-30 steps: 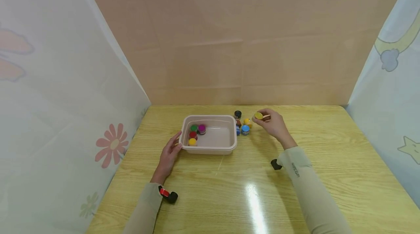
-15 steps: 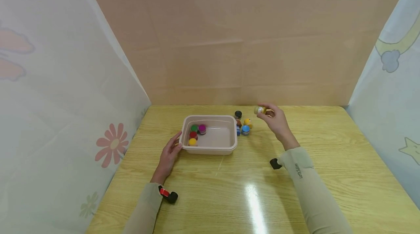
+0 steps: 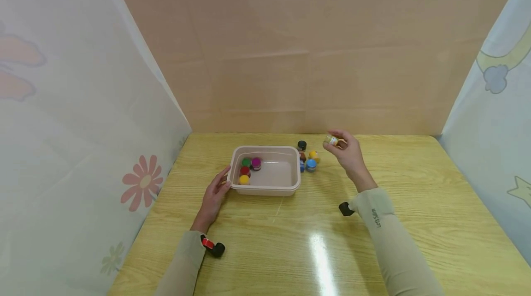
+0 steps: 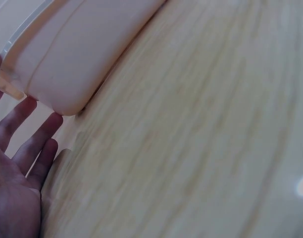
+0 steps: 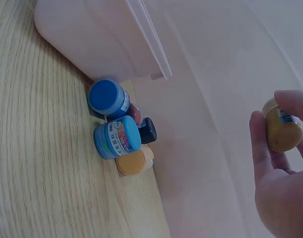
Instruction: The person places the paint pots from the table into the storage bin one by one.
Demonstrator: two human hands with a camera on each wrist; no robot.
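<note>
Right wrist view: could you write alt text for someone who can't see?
A right hand grips a small mustard-yellow jar; apart from it, five more jars cluster on a wood-grain table beside a pale box.

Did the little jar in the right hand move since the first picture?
Yes. In the head view, the little jar is higher and slightly farther right, judged against the black-lidded jar.

Yellowish wood-grain counter (image 3: 265,240), bit of glare (image 3: 321,263) up front, creased tan backdrop (image 3: 290,56) behind, pale cartoon-print sheets (image 3: 83,88) both sides.
</note>
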